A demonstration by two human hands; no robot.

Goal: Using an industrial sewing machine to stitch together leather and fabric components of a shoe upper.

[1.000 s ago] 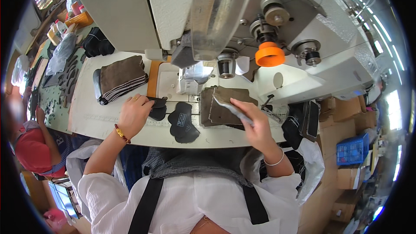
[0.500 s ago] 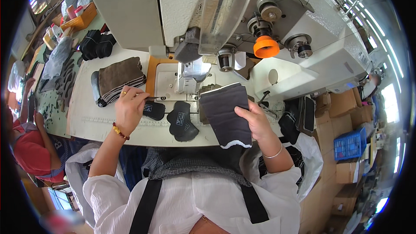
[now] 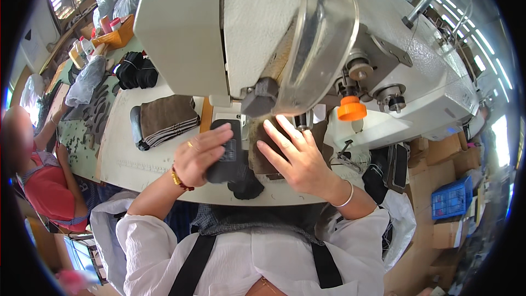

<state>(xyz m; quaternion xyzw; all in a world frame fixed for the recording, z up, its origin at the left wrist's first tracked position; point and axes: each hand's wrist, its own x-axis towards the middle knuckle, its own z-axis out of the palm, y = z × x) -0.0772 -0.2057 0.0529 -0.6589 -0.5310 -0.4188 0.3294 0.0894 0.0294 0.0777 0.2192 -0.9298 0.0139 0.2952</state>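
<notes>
At the centre of the frame, a dark brown fabric piece (image 3: 262,151) is pressed flat on the white worktable (image 3: 123,156) by the right hand (image 3: 296,153), whose fingers (image 3: 274,134) are spread and laid open over the cloth just below the head of the large cream sewing machine (image 3: 186,27). To its left, a black shaped piece (image 3: 227,156) is held down by the left hand (image 3: 201,153) — the fingers lie together along its upper edge, the thumb side is hidden, and a ring and a gold bracelet are worn. The two pieces are seen touching, side by side, directly under the machine's grey presser housing (image 3: 258,98); a further black scrap (image 3: 246,189) lies at the table's near edge. A clear curved guard (image 3: 323,38) is mounted on the machine front, and an orange knob (image 3: 351,111) is seen to its right. Left of centre, a folded stack of brown cloth (image 3: 164,120) rests on the table, with black pieces (image 3: 137,71) beyond it. In the upper left, an orange tray (image 3: 118,35) with small bottles and clear plastic bags (image 3: 87,79) are visible. At the lower right, a blue crate (image 3: 452,197) and brown cardboard boxes (image 3: 446,153) are stacked — their labels cannot be made out. A second person in a red top (image 3: 46,192) is seated at the left edge.
</notes>
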